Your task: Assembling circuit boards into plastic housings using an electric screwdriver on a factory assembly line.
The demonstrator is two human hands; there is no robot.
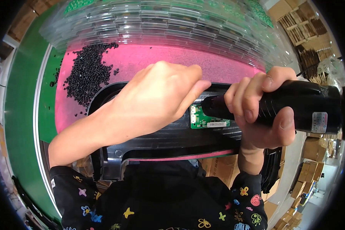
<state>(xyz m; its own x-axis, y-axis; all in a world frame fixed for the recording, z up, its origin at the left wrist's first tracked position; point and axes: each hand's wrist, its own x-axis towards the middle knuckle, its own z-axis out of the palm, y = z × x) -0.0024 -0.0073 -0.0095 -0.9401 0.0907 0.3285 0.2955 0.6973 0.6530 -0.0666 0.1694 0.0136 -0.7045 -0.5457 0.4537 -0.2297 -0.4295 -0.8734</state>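
Observation:
My right hand (258, 105) is wrapped around a black electric screwdriver (312, 101), held sideways with its narrow nose pointing left. The metal bit reaches toward the fingertips of my left hand (153, 96), which are closed in a pinch. Whatever lies between those fingers is hidden from view. Below the bit, a small green circuit board (200, 122) with white connectors and a pale label sits in a shallow black plastic housing (161, 142). My left forearm crosses over the housing's left part.
A heap of small black screws (86, 74) lies on the pink mat (142, 53) at the left. Stacked clear plastic trays (161, 23) holding green boards line the far side. The green table surface (19, 115) extends left. Cardboard boxes (314, 149) stand on the floor at right.

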